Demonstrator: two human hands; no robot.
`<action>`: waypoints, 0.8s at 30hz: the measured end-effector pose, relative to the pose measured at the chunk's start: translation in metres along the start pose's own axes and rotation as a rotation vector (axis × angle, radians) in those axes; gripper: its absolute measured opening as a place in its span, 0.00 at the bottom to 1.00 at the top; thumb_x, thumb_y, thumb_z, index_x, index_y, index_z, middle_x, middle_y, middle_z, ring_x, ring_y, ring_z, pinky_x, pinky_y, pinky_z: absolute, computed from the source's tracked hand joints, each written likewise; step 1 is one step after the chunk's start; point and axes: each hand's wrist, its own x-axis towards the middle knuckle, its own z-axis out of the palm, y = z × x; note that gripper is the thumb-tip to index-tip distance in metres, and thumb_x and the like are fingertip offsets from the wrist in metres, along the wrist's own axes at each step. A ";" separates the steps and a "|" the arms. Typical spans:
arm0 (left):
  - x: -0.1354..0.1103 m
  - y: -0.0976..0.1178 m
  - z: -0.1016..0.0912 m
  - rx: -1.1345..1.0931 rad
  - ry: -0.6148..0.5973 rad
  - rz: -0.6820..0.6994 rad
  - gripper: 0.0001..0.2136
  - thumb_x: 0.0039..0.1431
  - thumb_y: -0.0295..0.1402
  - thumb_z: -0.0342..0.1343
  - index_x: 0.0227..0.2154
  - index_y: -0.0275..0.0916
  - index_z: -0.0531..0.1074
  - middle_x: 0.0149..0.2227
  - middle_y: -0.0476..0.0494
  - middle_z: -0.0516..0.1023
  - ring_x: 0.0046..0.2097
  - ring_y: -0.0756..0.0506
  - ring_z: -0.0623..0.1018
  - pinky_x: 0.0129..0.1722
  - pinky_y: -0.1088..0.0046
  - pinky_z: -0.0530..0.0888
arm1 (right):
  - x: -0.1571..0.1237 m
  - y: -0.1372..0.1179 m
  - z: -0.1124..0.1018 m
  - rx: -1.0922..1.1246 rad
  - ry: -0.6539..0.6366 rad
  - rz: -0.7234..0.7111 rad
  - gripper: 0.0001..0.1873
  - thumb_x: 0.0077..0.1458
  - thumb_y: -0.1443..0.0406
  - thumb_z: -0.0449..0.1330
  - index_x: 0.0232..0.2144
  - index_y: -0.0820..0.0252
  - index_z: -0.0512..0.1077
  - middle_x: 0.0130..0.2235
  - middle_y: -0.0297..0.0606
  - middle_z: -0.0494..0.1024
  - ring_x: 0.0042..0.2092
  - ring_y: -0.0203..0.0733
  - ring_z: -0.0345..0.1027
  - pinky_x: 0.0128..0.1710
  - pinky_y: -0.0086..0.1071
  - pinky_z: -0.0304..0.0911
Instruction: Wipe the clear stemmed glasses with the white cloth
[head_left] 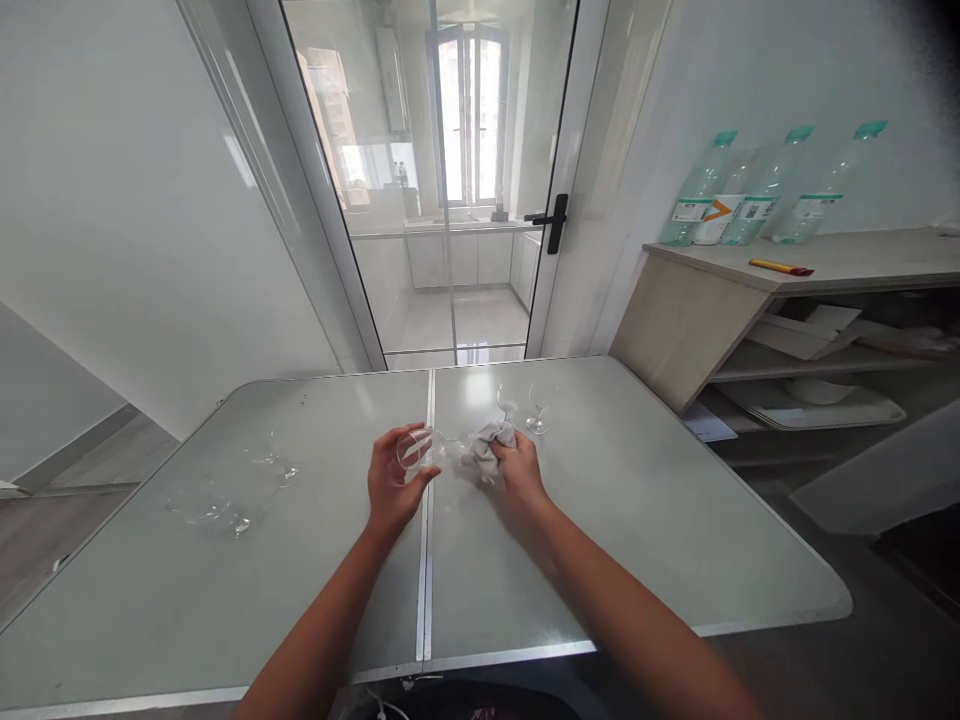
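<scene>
My left hand [397,478] is wrapped round the bowl of a clear wine glass [442,450], which lies on its side in the air with its rim toward the left. My right hand [519,465] grips a crumpled light grey cloth [487,450] at the foot end of that glass. The cloth covers the foot, so it is hidden. Just beyond my right hand, two small stemmed glasses stand upright, one glass [538,410] to the right of the other glass [506,400]. On the left of the table, more clear glasses [214,510] lie on their sides.
The pale table [300,610] has a metal seam down its middle. A glass door [487,300] is behind it. At the right stands a wooden shelf unit [705,290] bearing several plastic bottles [814,205] and a yellow-red cutter-like object [780,267]. Trays [825,405] lie inside.
</scene>
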 end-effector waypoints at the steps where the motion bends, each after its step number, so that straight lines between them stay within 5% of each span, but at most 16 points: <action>1: 0.000 0.000 0.000 -0.003 0.017 0.009 0.31 0.50 0.32 0.74 0.55 0.46 0.67 0.58 0.37 0.75 0.59 0.36 0.78 0.58 0.47 0.78 | 0.000 -0.002 0.000 0.010 0.017 -0.001 0.11 0.48 0.57 0.67 0.32 0.57 0.74 0.30 0.33 0.77 0.32 0.41 0.68 0.33 0.33 0.62; 7: -0.005 -0.001 0.004 -0.029 -0.026 0.017 0.31 0.51 0.31 0.74 0.55 0.46 0.66 0.59 0.36 0.73 0.58 0.35 0.79 0.58 0.49 0.78 | -0.009 -0.012 0.010 0.238 -0.156 0.170 0.13 0.48 0.57 0.66 0.34 0.59 0.75 0.35 0.37 0.79 0.34 0.42 0.71 0.34 0.33 0.65; 12: -0.003 -0.001 0.001 0.001 -0.010 0.064 0.31 0.53 0.28 0.72 0.57 0.47 0.65 0.59 0.37 0.73 0.58 0.37 0.79 0.57 0.51 0.79 | -0.010 -0.014 0.008 0.215 -0.203 0.141 0.17 0.52 0.53 0.67 0.38 0.59 0.76 0.36 0.36 0.79 0.36 0.41 0.70 0.34 0.31 0.64; 19: -0.008 -0.007 0.003 0.106 -0.116 0.103 0.32 0.54 0.29 0.71 0.59 0.48 0.65 0.59 0.37 0.74 0.59 0.36 0.78 0.56 0.48 0.80 | -0.007 -0.010 0.001 -0.348 -0.154 -0.098 0.17 0.50 0.53 0.69 0.29 0.61 0.74 0.28 0.32 0.75 0.30 0.38 0.65 0.32 0.29 0.60; 24: -0.009 -0.002 0.009 0.256 0.011 0.100 0.31 0.54 0.32 0.72 0.59 0.46 0.68 0.58 0.38 0.75 0.58 0.38 0.79 0.56 0.49 0.81 | -0.013 -0.021 -0.003 -0.731 -0.160 -0.339 0.21 0.58 0.55 0.62 0.19 0.60 0.69 0.30 0.35 0.71 0.31 0.37 0.64 0.35 0.30 0.61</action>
